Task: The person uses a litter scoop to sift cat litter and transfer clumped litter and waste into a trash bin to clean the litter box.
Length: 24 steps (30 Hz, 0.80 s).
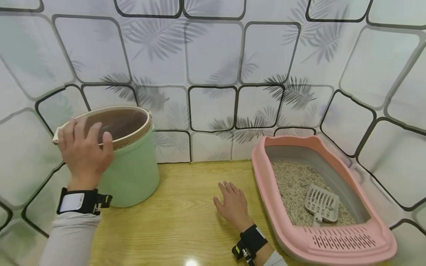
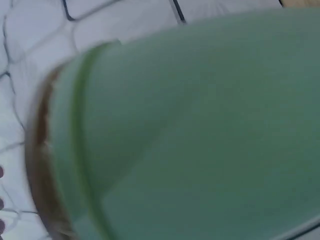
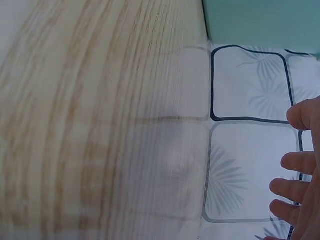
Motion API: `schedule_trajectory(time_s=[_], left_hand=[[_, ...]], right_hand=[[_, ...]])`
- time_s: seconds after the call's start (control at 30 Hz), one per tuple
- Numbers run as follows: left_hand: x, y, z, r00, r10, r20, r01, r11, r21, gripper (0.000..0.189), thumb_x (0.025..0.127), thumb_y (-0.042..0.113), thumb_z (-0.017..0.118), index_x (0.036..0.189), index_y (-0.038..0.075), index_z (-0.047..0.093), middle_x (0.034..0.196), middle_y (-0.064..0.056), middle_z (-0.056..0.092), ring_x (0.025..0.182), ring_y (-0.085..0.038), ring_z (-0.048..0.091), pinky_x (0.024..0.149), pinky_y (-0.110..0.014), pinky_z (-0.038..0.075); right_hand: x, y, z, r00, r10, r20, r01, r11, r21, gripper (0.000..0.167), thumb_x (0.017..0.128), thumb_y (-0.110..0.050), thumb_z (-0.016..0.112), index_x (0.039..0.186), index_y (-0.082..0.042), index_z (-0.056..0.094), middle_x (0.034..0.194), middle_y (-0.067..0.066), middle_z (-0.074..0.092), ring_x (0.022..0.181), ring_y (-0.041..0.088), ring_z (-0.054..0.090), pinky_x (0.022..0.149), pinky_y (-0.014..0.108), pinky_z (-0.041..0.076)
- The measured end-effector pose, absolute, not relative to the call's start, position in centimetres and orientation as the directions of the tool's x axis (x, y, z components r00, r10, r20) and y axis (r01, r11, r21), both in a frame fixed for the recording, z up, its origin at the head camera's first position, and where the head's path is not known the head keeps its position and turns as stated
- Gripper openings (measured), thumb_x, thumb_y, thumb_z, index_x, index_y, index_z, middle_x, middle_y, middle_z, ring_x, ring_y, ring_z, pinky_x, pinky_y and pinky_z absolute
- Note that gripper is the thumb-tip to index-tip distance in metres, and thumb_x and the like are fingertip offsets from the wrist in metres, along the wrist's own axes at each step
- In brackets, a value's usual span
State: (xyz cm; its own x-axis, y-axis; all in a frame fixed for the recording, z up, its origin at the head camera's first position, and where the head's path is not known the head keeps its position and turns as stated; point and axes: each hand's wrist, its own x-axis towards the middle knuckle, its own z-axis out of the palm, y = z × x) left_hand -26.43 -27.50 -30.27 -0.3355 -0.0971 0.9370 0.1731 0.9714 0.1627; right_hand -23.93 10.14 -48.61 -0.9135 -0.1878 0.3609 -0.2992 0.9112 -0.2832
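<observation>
- Left hand (image 1: 85, 153), fingers extended, hangs at the rim of a green bin (image 1: 133, 181); contact cannot be told.
- The bin stands by the wall (image 1: 213, 107), likely out of the way.
- Right hand (image 1: 233, 205), fingers loose, grips nothing.
- A scoop (image 1: 321, 210) lies in the litter tray (image 1: 266, 192), seemingly kept handy.

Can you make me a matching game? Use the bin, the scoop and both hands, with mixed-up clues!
1. bin
2. scoop
3. left hand
4. right hand

A. in the head view, between the bin and the pink-rimmed tray
B. lying on the grainy litter
C. by the top of the bin, fingers spread
D. pale green outside, standing near the wall

Right pairs: 1-D, 2-B, 3-C, 4-A.
</observation>
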Motion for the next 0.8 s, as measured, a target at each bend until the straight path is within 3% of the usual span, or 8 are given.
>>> schedule_trajectory(time_s=[0.07, 0.17, 0.33, 0.5, 0.57, 0.63, 0.73, 0.8], left_hand=[[-27.3, -28.6, -30.9, -0.366, -0.059, 0.929, 0.147, 0.982, 0.120, 0.054, 0.091, 0.039, 0.034, 0.072, -0.004, 0.059, 0.084, -0.025, 0.064, 0.086, -0.046, 0.059, 0.083, -0.054, 0.043], [-28.6, -29.5, -31.8, -0.311, -0.029, 0.950, 0.111, 0.992, 0.066, 0.054, 0.089, 0.037, 0.034, 0.049, 0.002, 0.041, 0.048, -0.020, 0.043, 0.048, -0.044, 0.043, 0.051, -0.052, 0.028], [-29.5, -30.1, -32.1, -0.231, -0.035, 0.972, 0.104, 0.993, 0.061, 0.053, 0.088, 0.038, 0.033, 0.047, 0.005, 0.036, 0.043, -0.016, 0.037, 0.043, -0.044, 0.040, 0.046, -0.047, 0.021], [-29.6, -30.3, -32.1, -0.219, -0.045, 0.975, 0.093, 0.993, 0.067, 0.053, 0.087, 0.038, 0.032, 0.046, 0.004, 0.034, 0.043, -0.017, 0.036, 0.042, -0.043, 0.039, 0.045, -0.045, 0.020], [-29.7, -30.2, -32.0, -0.221, -0.047, 0.974, 0.093, 0.993, 0.069, 0.053, 0.087, 0.037, 0.032, 0.046, 0.004, 0.034, 0.042, -0.017, 0.035, 0.042, -0.042, 0.038, 0.045, -0.045, 0.020], [-29.7, -30.0, -32.0, -0.225, -0.045, 0.973, 0.096, 0.993, 0.068, 0.053, 0.087, 0.037, 0.032, 0.046, 0.004, 0.034, 0.042, -0.016, 0.034, 0.041, -0.042, 0.037, 0.045, -0.044, 0.019], [-29.9, -29.6, -32.0, -0.234, -0.049, 0.971, 0.103, 0.992, 0.075, 0.052, 0.087, 0.036, 0.032, 0.046, 0.004, 0.034, 0.042, -0.015, 0.033, 0.040, -0.041, 0.037, 0.045, -0.043, 0.019], [-30.0, -29.5, -31.9, -0.238, -0.053, 0.970, 0.102, 0.992, 0.080, 0.051, 0.087, 0.036, 0.032, 0.046, 0.004, 0.033, 0.042, -0.015, 0.033, 0.040, -0.042, 0.036, 0.045, -0.043, 0.018]], right_hand=[[-23.6, 10.3, -48.3, -0.914, -0.189, 0.360, -0.300, 0.911, -0.282, 0.055, 0.093, -0.042, 0.056, 0.141, -0.016, 0.050, 0.146, 0.011, 0.050, 0.137, 0.034, 0.046, 0.108, 0.056, 0.037], [-22.6, 10.4, -47.5, -0.909, -0.195, 0.370, -0.306, 0.912, -0.272, 0.055, 0.093, -0.042, 0.055, 0.142, -0.017, 0.048, 0.147, 0.010, 0.049, 0.138, 0.033, 0.044, 0.109, 0.056, 0.036], [-19.4, 11.5, -45.4, -0.864, -0.213, 0.457, -0.329, 0.925, -0.192, 0.057, 0.090, -0.043, 0.059, 0.141, -0.018, 0.050, 0.145, 0.009, 0.052, 0.138, 0.031, 0.045, 0.110, 0.056, 0.036], [-15.8, 14.6, -44.2, -0.742, -0.269, 0.614, -0.337, 0.941, 0.005, 0.056, 0.086, -0.046, 0.058, 0.133, -0.015, 0.058, 0.135, 0.009, 0.061, 0.129, 0.030, 0.055, 0.108, 0.052, 0.039], [-14.7, 16.7, -44.1, -0.724, -0.266, 0.637, -0.319, 0.947, 0.033, 0.058, 0.090, -0.050, 0.052, 0.134, -0.013, 0.057, 0.135, 0.011, 0.060, 0.128, 0.032, 0.055, 0.118, 0.049, 0.028], [-13.7, 19.3, -43.8, -0.753, -0.232, 0.615, -0.281, 0.959, 0.018, 0.059, 0.092, -0.051, 0.048, 0.136, -0.011, 0.054, 0.138, 0.012, 0.058, 0.130, 0.034, 0.053, 0.120, 0.048, 0.022], [-12.6, 23.5, -43.7, -0.838, -0.162, 0.521, -0.205, 0.978, -0.025, 0.060, 0.092, -0.051, 0.053, 0.136, -0.010, 0.054, 0.137, 0.013, 0.058, 0.128, 0.035, 0.052, 0.118, 0.053, 0.022], [-12.2, 25.9, -44.0, -0.886, -0.152, 0.438, -0.181, 0.983, -0.025, 0.059, 0.087, -0.052, 0.059, 0.128, -0.009, 0.060, 0.126, 0.012, 0.065, 0.119, 0.034, 0.059, 0.105, 0.054, 0.038]])
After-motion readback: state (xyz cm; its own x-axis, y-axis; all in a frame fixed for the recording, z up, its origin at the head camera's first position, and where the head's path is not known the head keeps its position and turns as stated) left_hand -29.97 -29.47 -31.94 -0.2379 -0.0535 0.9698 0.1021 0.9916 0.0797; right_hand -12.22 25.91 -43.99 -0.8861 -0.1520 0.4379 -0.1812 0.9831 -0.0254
